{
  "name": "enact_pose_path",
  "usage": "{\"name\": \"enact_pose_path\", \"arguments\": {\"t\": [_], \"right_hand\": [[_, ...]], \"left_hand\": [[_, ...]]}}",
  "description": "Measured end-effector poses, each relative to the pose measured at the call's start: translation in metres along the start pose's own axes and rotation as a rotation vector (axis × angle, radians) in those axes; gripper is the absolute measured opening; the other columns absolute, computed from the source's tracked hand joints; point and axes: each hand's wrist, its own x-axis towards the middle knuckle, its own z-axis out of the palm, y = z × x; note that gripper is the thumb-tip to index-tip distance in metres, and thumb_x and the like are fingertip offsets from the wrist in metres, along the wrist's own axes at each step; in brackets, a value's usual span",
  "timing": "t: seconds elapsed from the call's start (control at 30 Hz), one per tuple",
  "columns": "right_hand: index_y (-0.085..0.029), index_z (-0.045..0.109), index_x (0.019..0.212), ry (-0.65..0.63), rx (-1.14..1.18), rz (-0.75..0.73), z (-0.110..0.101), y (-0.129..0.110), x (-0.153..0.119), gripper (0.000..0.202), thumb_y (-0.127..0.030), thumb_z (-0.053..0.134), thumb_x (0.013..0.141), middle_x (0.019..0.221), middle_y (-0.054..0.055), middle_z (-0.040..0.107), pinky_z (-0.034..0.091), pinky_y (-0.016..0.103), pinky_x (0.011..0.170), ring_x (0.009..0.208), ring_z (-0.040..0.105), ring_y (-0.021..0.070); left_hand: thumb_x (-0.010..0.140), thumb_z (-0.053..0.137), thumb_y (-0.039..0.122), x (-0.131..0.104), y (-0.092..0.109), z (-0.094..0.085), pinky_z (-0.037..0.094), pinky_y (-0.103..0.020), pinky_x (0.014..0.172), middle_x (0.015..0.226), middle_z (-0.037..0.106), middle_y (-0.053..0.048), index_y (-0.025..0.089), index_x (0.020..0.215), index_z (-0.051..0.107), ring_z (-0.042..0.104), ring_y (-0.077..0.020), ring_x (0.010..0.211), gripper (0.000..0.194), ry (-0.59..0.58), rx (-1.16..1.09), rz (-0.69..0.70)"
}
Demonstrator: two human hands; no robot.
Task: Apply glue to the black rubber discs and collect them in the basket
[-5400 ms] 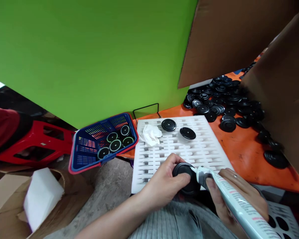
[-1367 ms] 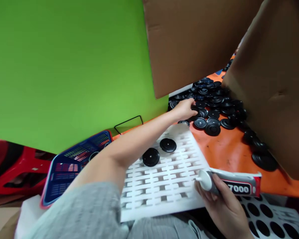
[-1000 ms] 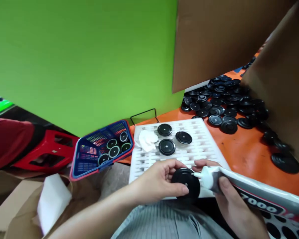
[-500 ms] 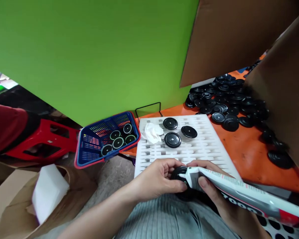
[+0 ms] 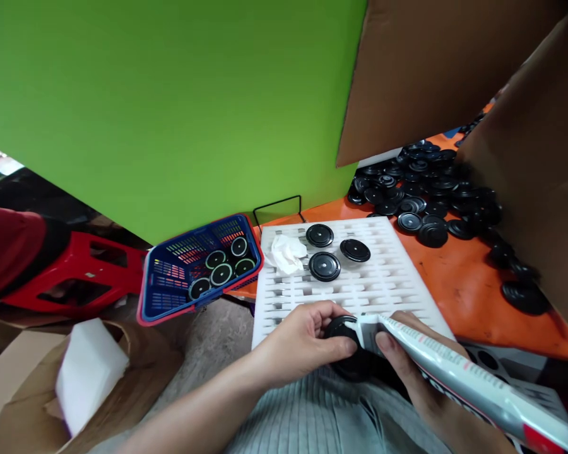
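My left hand (image 5: 307,343) is closed on the edge of a round black disc (image 5: 341,329), thumb on top and fingers at its far side. In my right hand (image 5: 407,356) is a long white and grey glue tube (image 5: 459,359) with a red end; its nozzle points left and meets the disc's face. Part of the disc is hidden by the tube and my fingers. Just beyond my hands lies a white slotted foam board (image 5: 360,287). On it rest three black discs (image 5: 324,266) and a crumpled white tissue (image 5: 286,254).
Left of the board, a blue basket (image 5: 170,277) with a red rim holds several discs. A heap of black discs (image 5: 421,189) covers the orange table (image 5: 459,284) beside cardboard panels (image 5: 525,170). A green panel (image 5: 170,113) stands ahead; a red stool (image 5: 76,277) is at left.
The tube's nozzle has shifted slightly along the disc toward its right edge, and its rear end has swung lower. My left hand keeps its grip. The whole view has shifted a little.
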Motion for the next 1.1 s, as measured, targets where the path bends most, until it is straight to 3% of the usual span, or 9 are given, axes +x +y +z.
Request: {"name": "enact_pose_path", "arguments": {"t": [0.13, 0.33, 0.5, 0.7, 0.9, 1.1], "right_hand": [[-0.025, 0.053, 0.081, 0.051, -0.091, -0.035, 0.002, 0.001, -0.005, 0.014, -0.014, 0.056, 0.091, 0.07, -0.004, 0.06, 0.05, 0.027, 0.069, 0.065, 0.062, 0.0137], [-0.023, 0.057, 0.085, 0.057, -0.128, -0.032, 0.003, 0.005, -0.012, 0.01, -0.014, 0.059, 0.089, 0.074, -0.003, 0.062, 0.048, 0.028, 0.072, 0.069, 0.062, 0.0134], [-0.021, 0.057, 0.081, 0.045, -0.082, -0.048, 0.003, 0.006, -0.015, 0.014, -0.01, 0.059, 0.089, 0.07, -0.003, 0.06, 0.047, 0.027, 0.072, 0.066, 0.058, 0.0114], [-0.021, 0.06, 0.086, 0.122, -0.071, -0.028, 0.004, 0.004, -0.015, 0.013, -0.008, 0.059, 0.087, 0.073, -0.002, 0.062, 0.049, 0.027, 0.07, 0.069, 0.06, 0.0126], [-0.02, 0.06, 0.084, 0.105, -0.078, -0.005, 0.001, 0.005, -0.019, 0.011, -0.009, 0.06, 0.086, 0.073, -0.001, 0.064, 0.051, 0.028, 0.069, 0.07, 0.063, 0.0148], [-0.022, 0.054, 0.074, 0.136, -0.133, -0.078, -0.004, 0.007, -0.016, 0.019, -0.008, 0.062, 0.082, 0.065, -0.003, 0.06, 0.051, 0.029, 0.063, 0.066, 0.064, 0.0166]], "left_hand": [[0.078, 0.074, 0.033, 0.001, -0.002, 0.002, 0.035, -0.015, 0.044, 0.072, 0.056, 0.002, 0.013, 0.1, 0.061, 0.044, -0.0055, 0.055, 0.033, 0.036, 0.085, -0.024], [0.076, 0.076, 0.041, 0.001, -0.009, 0.003, 0.039, -0.014, 0.042, 0.074, 0.055, 0.001, 0.014, 0.097, 0.057, 0.047, -0.0064, 0.057, 0.039, 0.065, 0.051, -0.013], [0.074, 0.076, 0.038, 0.002, -0.009, 0.008, 0.043, -0.014, 0.042, 0.076, 0.055, 0.002, 0.016, 0.093, 0.054, 0.049, -0.0071, 0.058, 0.036, 0.092, 0.011, 0.01], [0.071, 0.073, 0.026, 0.002, -0.005, 0.013, 0.043, -0.014, 0.04, 0.07, 0.055, 0.004, 0.018, 0.092, 0.051, 0.049, -0.0074, 0.055, 0.031, 0.124, -0.012, -0.023], [0.076, 0.069, 0.022, 0.002, -0.005, 0.014, 0.044, -0.014, 0.046, 0.081, 0.061, 0.0, 0.016, 0.113, 0.063, 0.052, -0.0067, 0.061, 0.038, 0.079, 0.034, -0.034], [0.072, 0.07, 0.021, 0.004, -0.003, 0.017, 0.046, -0.016, 0.046, 0.079, 0.062, 0.0, 0.015, 0.102, 0.061, 0.054, -0.0084, 0.06, 0.031, 0.112, 0.003, -0.064]]}}
